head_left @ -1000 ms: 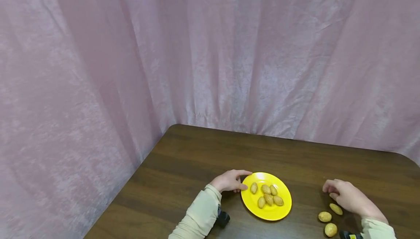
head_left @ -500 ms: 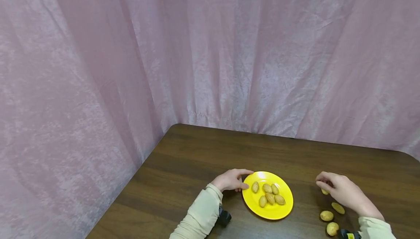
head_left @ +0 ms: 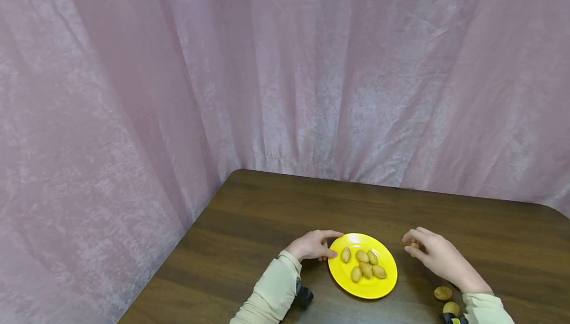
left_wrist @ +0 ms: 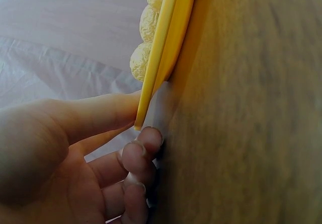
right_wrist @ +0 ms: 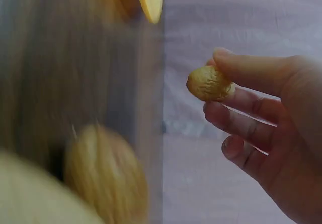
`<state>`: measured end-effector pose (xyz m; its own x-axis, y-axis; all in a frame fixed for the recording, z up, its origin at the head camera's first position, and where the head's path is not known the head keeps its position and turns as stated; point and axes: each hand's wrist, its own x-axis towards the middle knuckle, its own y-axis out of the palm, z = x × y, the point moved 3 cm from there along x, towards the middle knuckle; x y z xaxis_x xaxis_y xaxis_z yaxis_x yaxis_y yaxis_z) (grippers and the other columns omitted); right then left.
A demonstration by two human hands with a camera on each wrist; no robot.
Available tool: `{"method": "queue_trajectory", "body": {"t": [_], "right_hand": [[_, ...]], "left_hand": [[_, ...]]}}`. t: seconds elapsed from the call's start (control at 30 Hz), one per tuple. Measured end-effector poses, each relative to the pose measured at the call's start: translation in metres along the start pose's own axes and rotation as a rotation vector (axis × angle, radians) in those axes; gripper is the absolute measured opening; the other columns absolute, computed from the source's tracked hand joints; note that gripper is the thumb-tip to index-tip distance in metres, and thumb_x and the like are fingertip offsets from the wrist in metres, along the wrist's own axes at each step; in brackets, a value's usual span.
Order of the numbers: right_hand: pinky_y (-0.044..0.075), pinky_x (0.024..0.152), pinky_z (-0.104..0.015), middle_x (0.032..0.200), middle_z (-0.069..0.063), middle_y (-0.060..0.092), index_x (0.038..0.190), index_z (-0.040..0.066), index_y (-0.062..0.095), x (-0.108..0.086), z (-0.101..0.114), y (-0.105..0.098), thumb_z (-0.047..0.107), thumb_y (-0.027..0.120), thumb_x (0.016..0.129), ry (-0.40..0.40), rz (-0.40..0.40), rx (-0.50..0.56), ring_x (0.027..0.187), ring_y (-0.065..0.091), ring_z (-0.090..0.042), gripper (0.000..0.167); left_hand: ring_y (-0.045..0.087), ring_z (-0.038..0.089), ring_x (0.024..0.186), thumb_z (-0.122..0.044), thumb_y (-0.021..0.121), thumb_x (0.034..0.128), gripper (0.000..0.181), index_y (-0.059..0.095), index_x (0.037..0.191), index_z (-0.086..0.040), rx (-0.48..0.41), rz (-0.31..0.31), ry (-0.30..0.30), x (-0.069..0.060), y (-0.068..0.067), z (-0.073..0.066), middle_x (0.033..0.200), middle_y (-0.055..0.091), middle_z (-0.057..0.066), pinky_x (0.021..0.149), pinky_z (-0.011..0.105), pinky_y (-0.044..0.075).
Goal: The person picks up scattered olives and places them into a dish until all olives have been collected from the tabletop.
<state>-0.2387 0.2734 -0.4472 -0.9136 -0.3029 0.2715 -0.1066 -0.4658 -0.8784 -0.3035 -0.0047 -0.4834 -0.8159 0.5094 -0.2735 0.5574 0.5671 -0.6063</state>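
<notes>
In the head view, a yellow plate bears several walnuts. My left hand holds its left rim; in the left wrist view the thumb lies against the plate edge, the other fingers of the hand bent at its underside. To the right of the plate, clear of it, my right hand pinches a walnut. The right wrist view shows this walnut between the thumb and fingertips of the right hand, the remaining fingers loosely bent.
Two loose walnuts, one and another, lie on the brown wooden table near my right wrist. A blurred walnut is close to the right wrist camera. Pink curtains hang behind and left of the table.
My right hand has moved left toward the plate with a walnut in its fingers. One loose walnut has gone out of sight behind the right arm. The left hand stays at the rim.
</notes>
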Motion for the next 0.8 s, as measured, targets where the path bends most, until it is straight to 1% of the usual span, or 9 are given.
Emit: {"method": "queue_trajectory", "body": {"t": [0.2, 0.3, 0.37, 0.47, 0.57, 0.67, 0.8], "right_hand": [[0.048, 0.061, -0.021, 0.090, 0.007, 0.062, 0.096, 0.015, 0.065, 0.006, 0.016, 0.011, 0.003, 0.071, 0.082, -0.129, 0.018, 0.034, 0.074, 0.050, 0.005, 0.019], [0.049, 0.063, -0.022, 0.093, 0.006, 0.062, 0.098, 0.015, 0.065, 0.007, 0.020, 0.015, 0.001, 0.069, 0.084, -0.161, 0.051, 0.047, 0.077, 0.052, 0.003, 0.021], [0.051, 0.066, -0.024, 0.095, 0.005, 0.062, 0.100, 0.015, 0.065, 0.008, 0.022, 0.017, 0.000, 0.068, 0.084, -0.180, 0.072, 0.055, 0.080, 0.056, -0.001, 0.022], [0.052, 0.067, -0.025, 0.097, 0.005, 0.063, 0.103, 0.015, 0.064, 0.009, 0.024, 0.019, 0.001, 0.066, 0.086, -0.199, 0.122, 0.086, 0.083, 0.057, -0.003, 0.022], [0.050, 0.066, -0.025, 0.095, 0.006, 0.062, 0.103, 0.016, 0.064, 0.009, 0.026, 0.021, 0.004, 0.066, 0.088, -0.207, 0.148, 0.102, 0.081, 0.055, 0.000, 0.019], [0.048, 0.063, -0.024, 0.091, 0.009, 0.061, 0.101, 0.017, 0.064, 0.009, 0.028, 0.023, 0.009, 0.067, 0.088, -0.197, 0.147, 0.091, 0.079, 0.051, 0.004, 0.016], [0.047, 0.062, -0.023, 0.088, 0.011, 0.060, 0.099, 0.018, 0.064, 0.009, 0.029, 0.024, 0.011, 0.069, 0.087, -0.165, 0.150, 0.081, 0.076, 0.048, 0.005, 0.015]], "left_hand": [[0.051, 0.013, 0.055, -0.013, 0.068, 0.0887, 0.051, 0.056, 0.137, -0.023, 0.007, 0.008, 0.015, 0.000, 0.000, 0.001, 0.065, 0.052, 0.001, 0.053, 0.021, 0.043], [0.051, 0.013, 0.056, -0.013, 0.068, 0.0890, 0.051, 0.055, 0.138, -0.022, 0.009, 0.014, 0.018, 0.000, 0.001, 0.001, 0.067, 0.053, 0.002, 0.054, 0.022, 0.043], [0.051, 0.014, 0.057, -0.013, 0.068, 0.0891, 0.052, 0.055, 0.138, -0.021, 0.006, 0.017, 0.019, 0.000, 0.001, 0.001, 0.067, 0.053, 0.002, 0.054, 0.022, 0.043], [0.051, 0.014, 0.056, -0.013, 0.068, 0.0890, 0.052, 0.055, 0.138, -0.021, 0.005, 0.014, 0.021, 0.000, 0.001, 0.001, 0.067, 0.053, 0.002, 0.053, 0.022, 0.043], [0.050, 0.013, 0.055, -0.012, 0.068, 0.0887, 0.051, 0.055, 0.137, -0.022, 0.009, 0.008, 0.021, 0.000, 0.001, 0.001, 0.066, 0.052, 0.001, 0.053, 0.022, 0.043], [0.051, 0.013, 0.055, -0.013, 0.069, 0.0885, 0.051, 0.056, 0.137, -0.023, 0.013, 0.002, 0.015, 0.000, 0.001, 0.001, 0.065, 0.052, 0.001, 0.053, 0.022, 0.043], [0.051, 0.013, 0.055, -0.014, 0.069, 0.0884, 0.051, 0.056, 0.137, -0.023, 0.019, -0.001, 0.011, 0.000, 0.001, 0.001, 0.066, 0.052, 0.001, 0.053, 0.022, 0.043]]}}
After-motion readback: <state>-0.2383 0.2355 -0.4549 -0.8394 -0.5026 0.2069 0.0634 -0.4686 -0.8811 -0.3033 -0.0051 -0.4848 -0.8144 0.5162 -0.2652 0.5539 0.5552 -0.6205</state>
